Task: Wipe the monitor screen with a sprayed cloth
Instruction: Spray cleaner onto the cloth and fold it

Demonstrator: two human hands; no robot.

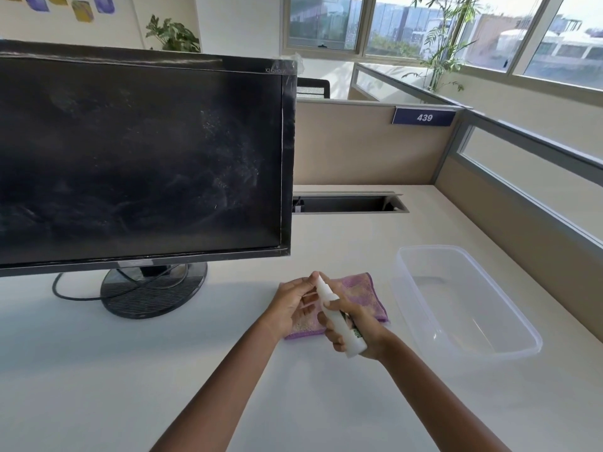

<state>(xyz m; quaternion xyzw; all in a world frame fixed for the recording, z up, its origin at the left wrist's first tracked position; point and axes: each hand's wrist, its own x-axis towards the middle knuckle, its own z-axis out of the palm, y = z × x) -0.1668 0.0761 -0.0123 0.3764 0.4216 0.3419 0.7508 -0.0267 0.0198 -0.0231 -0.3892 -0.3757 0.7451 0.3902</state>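
A black monitor [140,158] with a dusty, smeared screen stands on a round base at the left of the white desk [98,370]. A folded purple cloth [362,291] lies flat on the desk, right of the base. Above the cloth my right hand [354,334] grips the body of a white spray bottle [336,313], tilted with its top pointing up and left. My left hand [293,301] hovers over the cloth's left part, its fingertips touching the bottle's top. The hands hide part of the cloth.
A clear plastic tub [404,265] sits right of the cloth. A black cable [65,295] loops by the monitor base. An open cable slot [349,203] runs along the desk's back edge. Beige partitions bearing a 439 sign [424,117] wall the desk at back and right.
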